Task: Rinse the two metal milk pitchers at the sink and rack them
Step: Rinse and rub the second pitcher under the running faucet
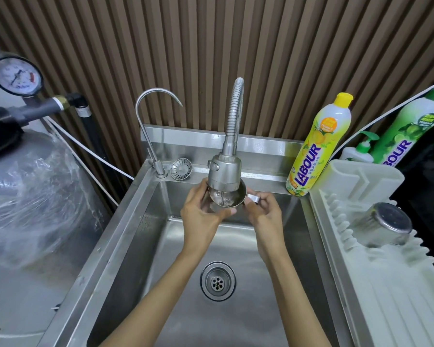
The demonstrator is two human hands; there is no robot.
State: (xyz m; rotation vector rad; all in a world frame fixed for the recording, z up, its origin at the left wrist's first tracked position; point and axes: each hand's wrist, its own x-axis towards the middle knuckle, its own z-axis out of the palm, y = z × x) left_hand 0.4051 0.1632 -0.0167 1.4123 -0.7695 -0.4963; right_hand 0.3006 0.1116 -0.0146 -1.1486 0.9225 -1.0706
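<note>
I hold a metal milk pitcher (pixel 227 197) over the steel sink (pixel 125 221), right under the flexible spray faucet (pixel 225 171), and water runs into it. My left hand (pixel 201 214) wraps around the pitcher's body from the left and below. My right hand (pixel 262 212) pinches its handle on the right. A second metal pitcher (pixel 383 225) lies upside down on the white dish rack (pixel 361 271) to the right of the sink.
A thin gooseneck tap (pixel 148 121) and a loose strainer (pixel 181 169) sit at the sink's back left. A yellow dish soap bottle (pixel 316 146), a green one (pixel 411 126) and a pump bottle (pixel 361 152) stand at the back right. A grey tank (pixel 30 196) with gauge (pixel 16 76) is on the left.
</note>
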